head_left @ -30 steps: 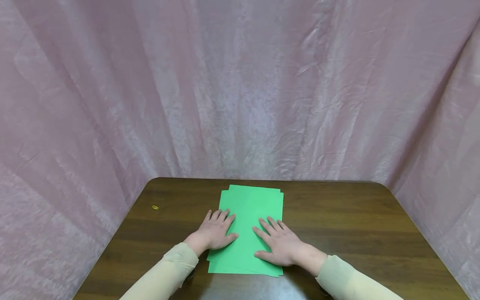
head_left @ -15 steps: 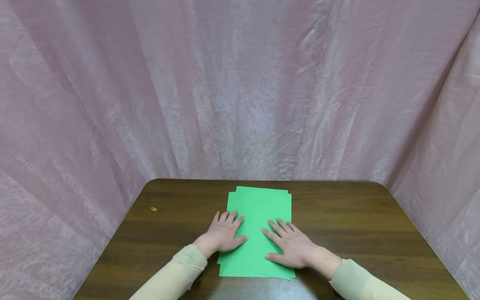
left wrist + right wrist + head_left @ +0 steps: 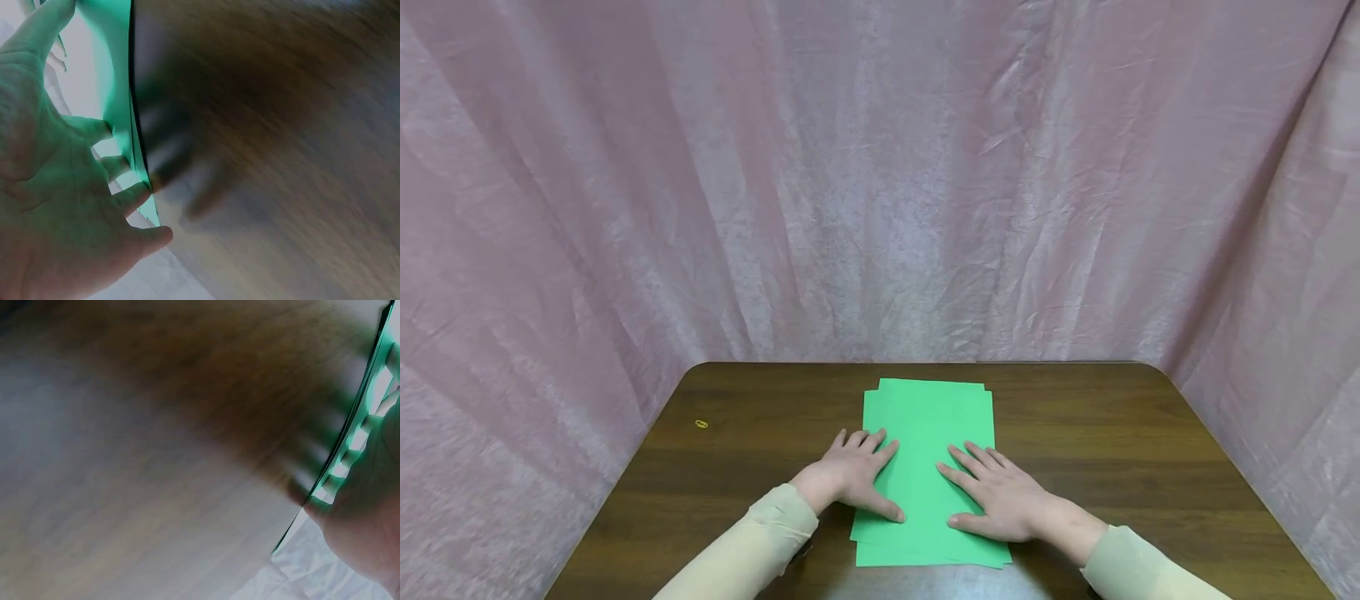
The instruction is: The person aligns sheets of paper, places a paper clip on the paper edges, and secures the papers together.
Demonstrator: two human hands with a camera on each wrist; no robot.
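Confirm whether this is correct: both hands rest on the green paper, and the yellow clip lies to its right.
Wrong side: the head view shows the clip left of the paper. The left hand and right hand do rest on the paper.

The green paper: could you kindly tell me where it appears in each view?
Head: green paper lies low, just right of centre.
Left wrist: green paper at upper left, narrowing downward.
Right wrist: green paper as a narrow slanting strip at right.
Shared landmark: the brown tabletop, visible in all three.

Pink curtain (image 3: 850, 183) behind brown wooden table (image 3: 1112, 467)
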